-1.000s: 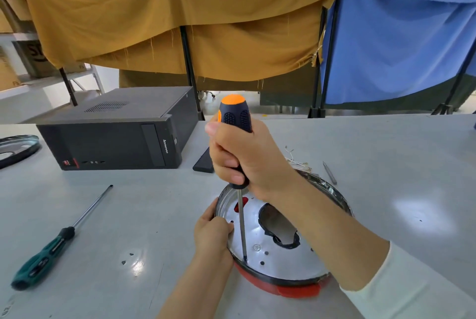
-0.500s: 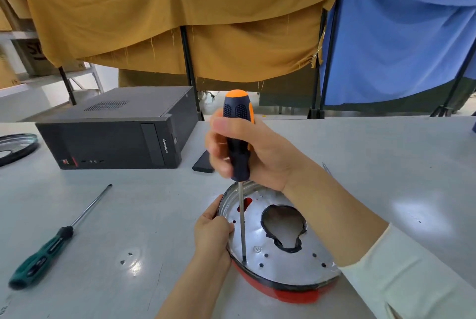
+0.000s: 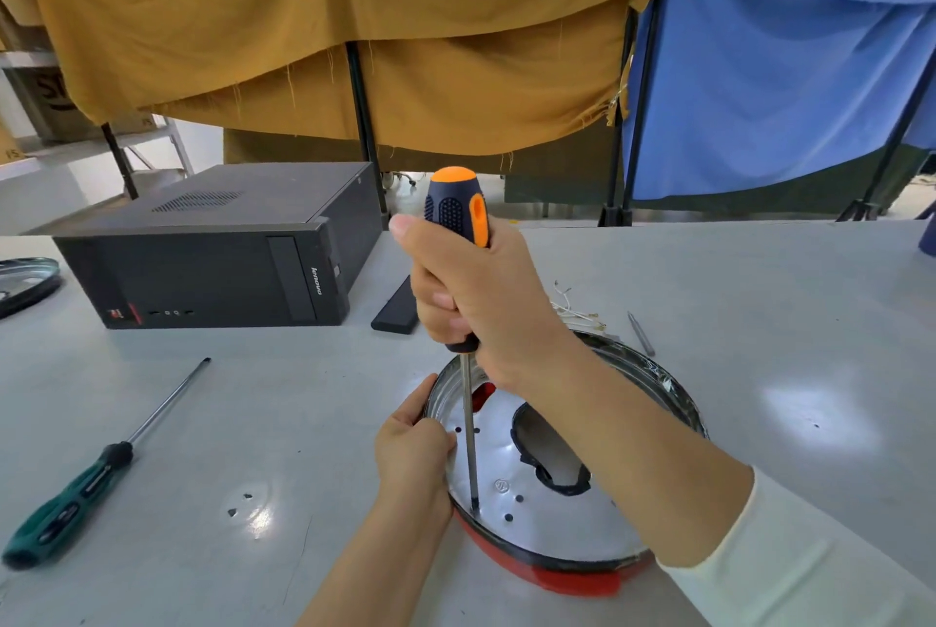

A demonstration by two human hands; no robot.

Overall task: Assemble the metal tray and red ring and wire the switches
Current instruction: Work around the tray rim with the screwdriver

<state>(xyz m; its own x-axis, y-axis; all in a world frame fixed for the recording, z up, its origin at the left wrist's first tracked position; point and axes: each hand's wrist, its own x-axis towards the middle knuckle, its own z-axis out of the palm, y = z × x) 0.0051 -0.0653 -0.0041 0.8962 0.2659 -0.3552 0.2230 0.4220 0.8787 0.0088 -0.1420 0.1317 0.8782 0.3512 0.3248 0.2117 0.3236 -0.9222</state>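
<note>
A round shiny metal tray point(image 3: 547, 520) with a large irregular cut-out lies face up inside a red ring point(image 3: 567, 578) near the table's front. My right hand point(image 3: 486, 302) grips an orange-and-black screwdriver point(image 3: 458, 221) held upright, its tip planted on the tray near the front left rim. At the tray's left rim, my left hand point(image 3: 410, 449) clasps the edge. My right forearm hides the tray's right part.
A black desktop computer case point(image 3: 212, 261) lies at the back left, with a dark phone point(image 3: 395, 304) beside it. A green-handled screwdriver point(image 3: 101, 469) lies at the left. Thin wires point(image 3: 575, 307) and a small metal bit point(image 3: 640, 332) rest behind the tray. Another metal tray point(image 3: 25, 279) sits far left.
My right hand has shifted its grip around the screwdriver handle, turning it. The tip stays on the same spot. My left hand keeps its hold on the rim.
</note>
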